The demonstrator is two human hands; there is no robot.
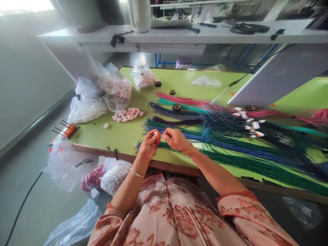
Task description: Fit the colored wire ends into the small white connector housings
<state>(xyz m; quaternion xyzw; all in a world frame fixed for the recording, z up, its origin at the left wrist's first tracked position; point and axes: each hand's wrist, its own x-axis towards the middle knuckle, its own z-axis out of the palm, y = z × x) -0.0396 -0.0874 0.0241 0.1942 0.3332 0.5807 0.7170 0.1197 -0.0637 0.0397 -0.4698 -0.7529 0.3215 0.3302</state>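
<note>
My left hand (149, 145) pinches a small white and orange connector housing (157, 134) over the front part of the green table. Close against it, my right hand (176, 139) has thumb and fingers pressed together on a thin wire, which is mostly hidden by the fingers. Bundles of green wires (225, 159), blue wires (200, 137) and pink wires (179, 97) run to the right beneath and beyond my hands. Several finished-looking white and orange connectors (252, 126) sit on the wires at right. Left of my hands lies a pile of loose connector housings (128, 115).
Plastic bags of housings (115, 85) stand at the table's back left. Rolls of black tape (176, 107) lie among the wires. An orange pronged fixture (67, 131) is at the left corner. A shelf (169, 35) with a white mug (140, 15) spans the back.
</note>
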